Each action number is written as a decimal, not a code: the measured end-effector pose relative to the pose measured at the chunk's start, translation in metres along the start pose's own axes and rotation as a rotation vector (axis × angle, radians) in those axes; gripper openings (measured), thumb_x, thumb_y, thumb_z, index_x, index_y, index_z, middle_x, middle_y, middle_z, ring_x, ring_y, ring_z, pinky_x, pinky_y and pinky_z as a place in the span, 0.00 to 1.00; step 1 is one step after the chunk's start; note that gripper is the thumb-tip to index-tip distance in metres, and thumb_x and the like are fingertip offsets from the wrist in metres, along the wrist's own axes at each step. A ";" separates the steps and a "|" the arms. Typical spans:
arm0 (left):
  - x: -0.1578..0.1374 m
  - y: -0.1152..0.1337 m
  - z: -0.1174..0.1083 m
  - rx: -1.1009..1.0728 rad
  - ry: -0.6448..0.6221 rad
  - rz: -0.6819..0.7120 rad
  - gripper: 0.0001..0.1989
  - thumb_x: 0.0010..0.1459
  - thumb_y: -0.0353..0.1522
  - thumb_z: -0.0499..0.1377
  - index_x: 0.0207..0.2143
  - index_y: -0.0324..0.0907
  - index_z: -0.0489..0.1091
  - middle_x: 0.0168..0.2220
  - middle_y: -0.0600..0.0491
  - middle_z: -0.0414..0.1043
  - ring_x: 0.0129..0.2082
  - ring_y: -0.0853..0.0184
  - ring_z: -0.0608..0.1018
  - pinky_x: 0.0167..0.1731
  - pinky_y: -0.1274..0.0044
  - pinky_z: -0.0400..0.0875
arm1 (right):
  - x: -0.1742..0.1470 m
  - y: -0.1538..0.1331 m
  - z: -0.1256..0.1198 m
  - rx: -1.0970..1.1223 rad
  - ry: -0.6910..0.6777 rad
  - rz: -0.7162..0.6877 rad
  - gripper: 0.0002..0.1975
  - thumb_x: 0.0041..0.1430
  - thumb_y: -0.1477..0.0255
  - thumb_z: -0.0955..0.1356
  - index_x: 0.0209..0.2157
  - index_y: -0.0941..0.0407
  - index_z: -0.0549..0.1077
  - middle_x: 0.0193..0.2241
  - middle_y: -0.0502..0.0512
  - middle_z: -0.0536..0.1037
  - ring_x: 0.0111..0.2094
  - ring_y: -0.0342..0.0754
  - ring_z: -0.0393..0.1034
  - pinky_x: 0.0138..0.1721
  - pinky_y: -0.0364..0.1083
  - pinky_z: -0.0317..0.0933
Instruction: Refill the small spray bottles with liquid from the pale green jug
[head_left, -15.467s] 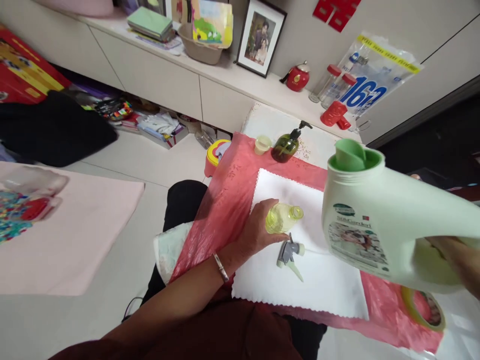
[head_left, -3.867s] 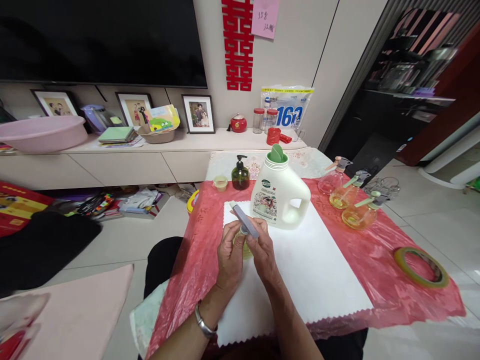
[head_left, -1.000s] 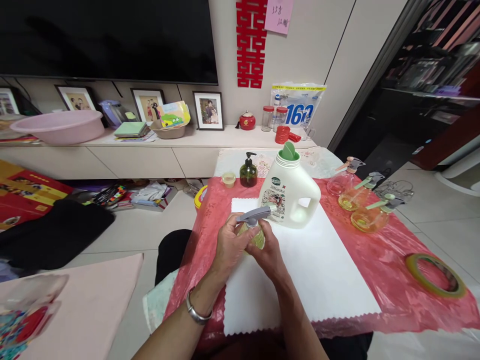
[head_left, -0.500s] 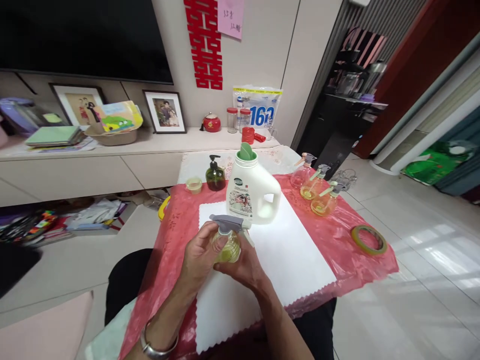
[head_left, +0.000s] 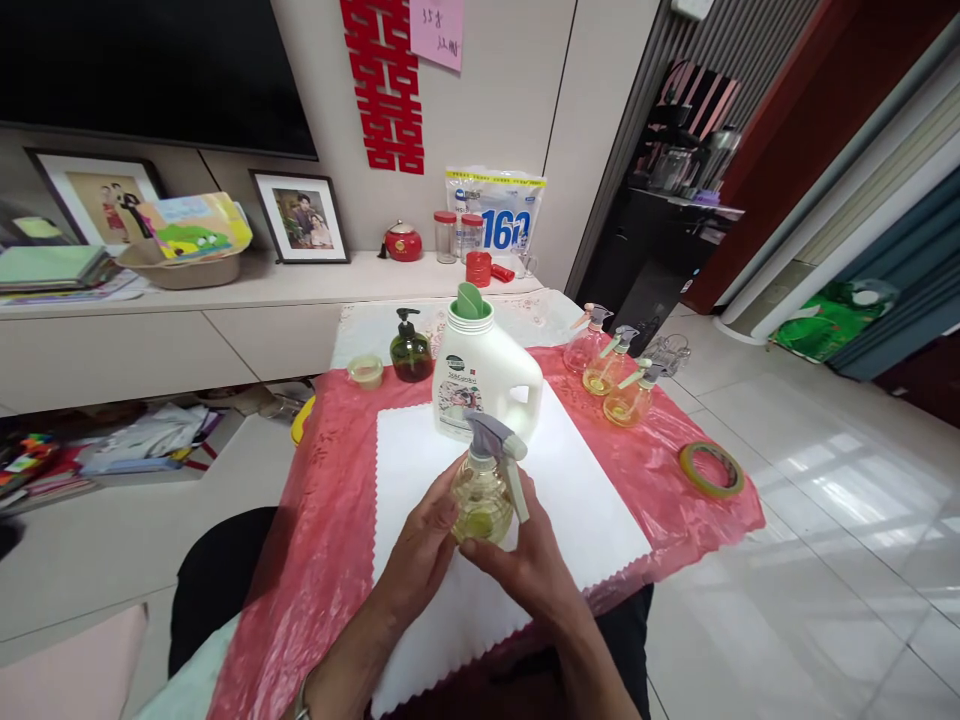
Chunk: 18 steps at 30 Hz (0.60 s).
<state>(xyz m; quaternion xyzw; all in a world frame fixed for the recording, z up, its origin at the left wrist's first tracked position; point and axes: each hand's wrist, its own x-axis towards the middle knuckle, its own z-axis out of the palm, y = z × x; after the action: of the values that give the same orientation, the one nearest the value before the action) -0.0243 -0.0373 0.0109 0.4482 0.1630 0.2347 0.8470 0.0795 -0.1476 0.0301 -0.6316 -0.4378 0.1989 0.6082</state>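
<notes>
Both hands, left hand [head_left: 421,545] and right hand [head_left: 525,560], fingers curled, grip a round clear spray bottle [head_left: 482,492] holding yellowish liquid, grey trigger head.

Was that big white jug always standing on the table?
No. Earlier it was tipped in the right hand; now the white jug stands on the white sheet, beside the dark pump bottle.

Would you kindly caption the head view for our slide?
Both hands cradle a small spray bottle over the white mat.

Arms: bare, no sleeves visible
Left wrist: metal bangle [head_left: 302,709] (only its edge shows, near edge)
Legs: dark trousers [head_left: 217,580]
</notes>
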 end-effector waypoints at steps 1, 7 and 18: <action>0.000 0.001 -0.001 0.012 -0.017 -0.016 0.32 0.59 0.51 0.62 0.63 0.51 0.67 0.62 0.45 0.72 0.59 0.51 0.76 0.56 0.63 0.74 | -0.002 -0.002 -0.007 0.026 -0.046 0.032 0.37 0.61 0.61 0.75 0.67 0.53 0.62 0.59 0.58 0.64 0.60 0.59 0.60 0.62 0.57 0.60; -0.004 -0.004 -0.002 0.180 -0.099 -0.040 0.33 0.60 0.51 0.61 0.65 0.50 0.65 0.63 0.43 0.69 0.59 0.51 0.75 0.55 0.62 0.74 | -0.013 0.000 -0.025 0.159 -0.083 0.140 0.42 0.54 0.61 0.78 0.66 0.53 0.63 0.54 0.58 0.70 0.53 0.58 0.68 0.54 0.54 0.70; 0.011 -0.013 -0.056 0.739 0.371 0.236 0.19 0.56 0.41 0.63 0.50 0.46 0.76 0.53 0.47 0.71 0.37 0.67 0.79 0.37 0.73 0.77 | 0.003 0.047 -0.152 -0.255 0.720 0.165 0.39 0.43 0.51 0.79 0.50 0.59 0.68 0.45 0.62 0.73 0.43 0.58 0.71 0.47 0.56 0.69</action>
<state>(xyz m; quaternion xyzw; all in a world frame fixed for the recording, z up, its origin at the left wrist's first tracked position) -0.0393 0.0002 -0.0311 0.6871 0.3333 0.3327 0.5533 0.2143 -0.2299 0.0141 -0.7646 -0.1652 -0.0433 0.6214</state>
